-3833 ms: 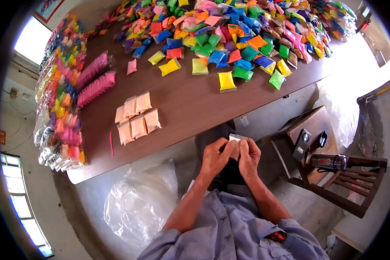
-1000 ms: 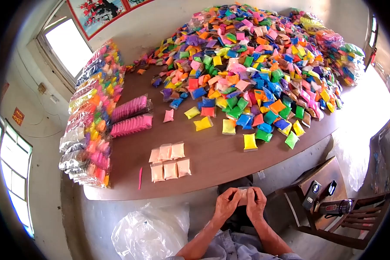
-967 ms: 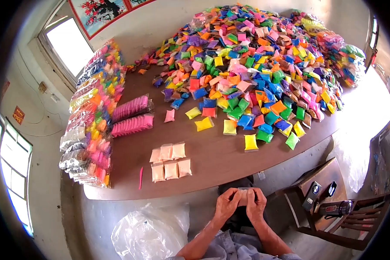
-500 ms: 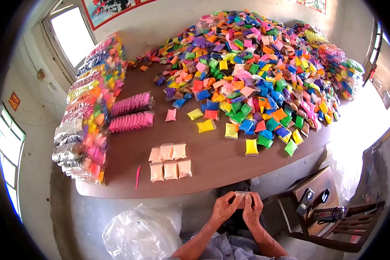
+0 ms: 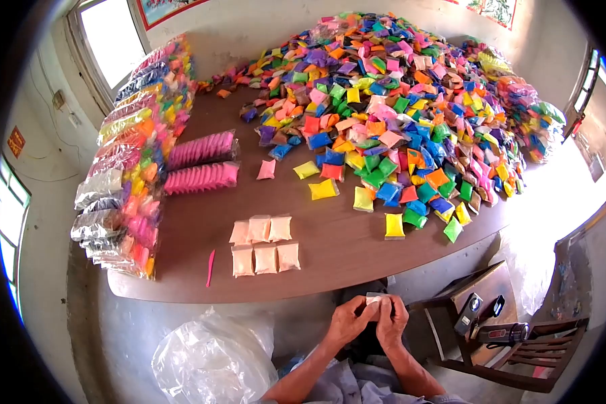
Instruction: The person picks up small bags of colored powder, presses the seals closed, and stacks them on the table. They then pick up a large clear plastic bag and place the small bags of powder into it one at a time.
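A small pale packet (image 5: 373, 297) is pinched between both hands, just off the table's front edge. My left hand (image 5: 347, 322) has its fingers closed on the packet's left side. On its right side, my right hand (image 5: 391, 322) grips it with thumb and fingers. Most of the packet is hidden by the fingers. Peach packets (image 5: 265, 258) lie in two rows of three on the brown table (image 5: 330, 259). A pink strip-like tool (image 5: 211, 268) is left of them.
A large heap of colourful packets (image 5: 384, 121) covers the table's back and right. Bagged packets (image 5: 124, 161) line the left edge, beside two pink stacks (image 5: 202, 178). Clear plastic (image 5: 215, 357) lies below; a wooden chair (image 5: 539, 357) and handheld devices (image 5: 508, 333) stand right.
The view has shifted slightly, so the table and window sit a little differently in the frame. Both hands still hold the packet, with its top edge now showing a little more.
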Demonstrator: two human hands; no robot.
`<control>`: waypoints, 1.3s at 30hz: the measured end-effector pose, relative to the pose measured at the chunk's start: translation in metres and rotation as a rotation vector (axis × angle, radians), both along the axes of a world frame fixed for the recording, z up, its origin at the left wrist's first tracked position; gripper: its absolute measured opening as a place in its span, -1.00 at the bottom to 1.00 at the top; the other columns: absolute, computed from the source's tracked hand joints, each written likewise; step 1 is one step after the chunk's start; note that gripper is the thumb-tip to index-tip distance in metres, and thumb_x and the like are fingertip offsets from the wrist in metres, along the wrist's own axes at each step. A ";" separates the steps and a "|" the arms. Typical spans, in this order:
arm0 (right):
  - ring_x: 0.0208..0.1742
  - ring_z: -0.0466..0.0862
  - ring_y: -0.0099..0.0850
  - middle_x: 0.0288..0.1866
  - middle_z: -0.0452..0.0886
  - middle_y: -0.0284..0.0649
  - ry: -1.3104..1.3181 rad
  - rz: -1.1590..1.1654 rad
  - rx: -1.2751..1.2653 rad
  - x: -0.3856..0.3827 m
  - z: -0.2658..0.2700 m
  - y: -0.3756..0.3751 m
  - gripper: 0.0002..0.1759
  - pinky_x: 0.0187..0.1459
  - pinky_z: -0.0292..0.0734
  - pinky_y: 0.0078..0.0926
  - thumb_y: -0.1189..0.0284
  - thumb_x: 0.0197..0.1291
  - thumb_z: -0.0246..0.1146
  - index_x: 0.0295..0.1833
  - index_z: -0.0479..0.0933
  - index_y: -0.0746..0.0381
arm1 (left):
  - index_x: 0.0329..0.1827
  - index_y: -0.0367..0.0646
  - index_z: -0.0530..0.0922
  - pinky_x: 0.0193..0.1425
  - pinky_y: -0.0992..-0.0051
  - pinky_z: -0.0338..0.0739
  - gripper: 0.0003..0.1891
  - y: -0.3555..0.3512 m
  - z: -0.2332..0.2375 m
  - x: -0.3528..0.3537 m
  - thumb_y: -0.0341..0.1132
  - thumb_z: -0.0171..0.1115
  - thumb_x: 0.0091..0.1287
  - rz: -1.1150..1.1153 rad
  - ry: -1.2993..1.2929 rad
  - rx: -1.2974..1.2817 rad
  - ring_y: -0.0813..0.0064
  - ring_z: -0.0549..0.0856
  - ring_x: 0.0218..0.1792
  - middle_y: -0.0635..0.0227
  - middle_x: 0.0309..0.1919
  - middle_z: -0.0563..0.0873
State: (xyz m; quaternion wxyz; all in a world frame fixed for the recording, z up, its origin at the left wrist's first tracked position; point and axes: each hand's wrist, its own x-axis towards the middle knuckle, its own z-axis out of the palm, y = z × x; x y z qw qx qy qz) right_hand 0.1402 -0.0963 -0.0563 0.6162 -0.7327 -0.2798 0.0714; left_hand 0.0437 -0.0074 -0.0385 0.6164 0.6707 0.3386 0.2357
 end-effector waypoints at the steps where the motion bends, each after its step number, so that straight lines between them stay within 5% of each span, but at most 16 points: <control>1: -0.26 0.67 -0.32 -0.25 0.69 -0.12 0.001 0.000 -0.002 0.000 0.000 0.000 -0.78 -0.17 0.61 -0.38 0.36 0.51 0.24 -0.11 0.60 0.32 | -0.06 -0.28 0.70 -0.17 0.45 0.60 -0.73 0.000 0.000 0.000 -0.20 0.31 0.54 -0.013 0.022 0.055 0.60 0.64 -0.30 0.27 -0.36 0.75; 7: -0.22 0.69 -0.41 -0.24 0.72 -0.17 -0.041 0.094 -0.015 0.002 -0.002 0.000 -0.71 -0.19 0.60 -0.43 0.27 0.55 0.21 -0.09 0.62 0.29 | -0.15 -0.26 0.66 -0.31 0.39 0.57 -0.73 0.001 -0.027 -0.002 -0.19 0.36 0.52 0.064 -0.051 0.034 0.55 0.60 -0.42 0.17 -0.42 0.69; 13: -0.21 0.70 -0.43 -0.21 0.73 -0.19 -0.093 0.049 -0.053 0.003 -0.003 -0.001 -0.72 -0.16 0.61 -0.44 0.28 0.55 0.22 -0.01 0.64 0.30 | -0.06 -0.24 0.71 -0.23 0.43 0.62 -0.72 -0.005 -0.007 0.001 -0.16 0.37 0.52 0.060 -0.060 -0.045 0.53 0.68 -0.36 0.22 -0.39 0.74; 16: -0.23 0.71 -0.32 -0.23 0.71 -0.10 0.026 -0.028 -0.016 0.001 -0.001 -0.001 -0.77 -0.15 0.62 -0.37 0.37 0.51 0.23 -0.04 0.63 0.35 | -0.04 -0.24 0.71 -0.21 0.39 0.64 -0.71 -0.004 -0.001 0.004 -0.14 0.38 0.51 0.024 0.005 0.043 0.46 0.73 -0.35 0.15 -0.34 0.78; 20: -0.22 0.68 -0.45 -0.25 0.71 -0.15 0.139 -0.030 0.031 0.003 -0.008 -0.002 -0.76 -0.17 0.60 -0.44 0.38 0.51 0.23 -0.02 0.63 0.37 | -0.07 -0.25 0.71 -0.19 0.35 0.64 -0.72 -0.003 -0.022 0.006 -0.16 0.39 0.49 0.022 0.079 0.142 0.35 0.77 -0.33 0.03 -0.28 0.80; 28: -0.20 0.69 -0.44 -0.20 0.74 -0.18 0.043 -0.011 -0.024 0.005 -0.008 -0.002 -0.75 -0.14 0.64 -0.45 0.35 0.54 0.22 0.02 0.64 0.35 | -0.06 -0.29 0.72 -0.09 0.37 0.65 -0.72 -0.001 -0.005 0.006 -0.19 0.37 0.50 -0.001 0.124 0.014 0.40 0.77 -0.26 0.08 -0.25 0.82; 30: -0.20 0.68 -0.46 -0.20 0.73 -0.19 0.041 -0.026 -0.013 0.006 -0.009 -0.003 -0.75 -0.14 0.64 -0.45 0.35 0.55 0.22 0.03 0.64 0.35 | -0.11 -0.30 0.71 -0.22 0.45 0.57 -0.72 -0.003 0.005 0.005 -0.19 0.41 0.46 -0.027 0.120 0.013 0.65 0.61 -0.32 0.36 -0.37 0.76; 34: -0.19 0.65 -0.52 -0.20 0.71 -0.24 0.187 -0.062 0.072 0.006 -0.004 -0.002 -0.76 -0.13 0.61 -0.50 0.39 0.55 0.23 0.08 0.63 0.36 | -0.06 -0.30 0.73 -0.17 0.50 0.60 -0.71 -0.007 0.009 0.006 -0.19 0.42 0.46 -0.019 0.124 0.072 0.66 0.65 -0.27 0.38 -0.32 0.80; 36: -0.18 0.65 -0.55 -0.18 0.70 -0.25 0.229 -0.037 0.098 0.007 -0.007 -0.002 -0.77 -0.15 0.60 -0.53 0.45 0.51 0.24 0.11 0.62 0.37 | 0.05 -0.28 0.74 -0.06 0.43 0.67 -0.71 -0.003 0.002 0.006 -0.20 0.38 0.51 -0.040 0.141 0.084 0.46 0.80 -0.22 0.13 -0.20 0.84; 39: -0.19 0.66 -0.54 -0.17 0.69 -0.22 0.269 0.019 0.140 0.008 -0.017 -0.002 -0.78 -0.16 0.59 -0.53 0.48 0.48 0.26 0.11 0.61 0.37 | 0.07 -0.30 0.74 -0.06 0.45 0.67 -0.70 -0.001 -0.001 0.007 -0.21 0.40 0.51 -0.011 0.174 -0.031 0.51 0.80 -0.21 0.17 -0.20 0.85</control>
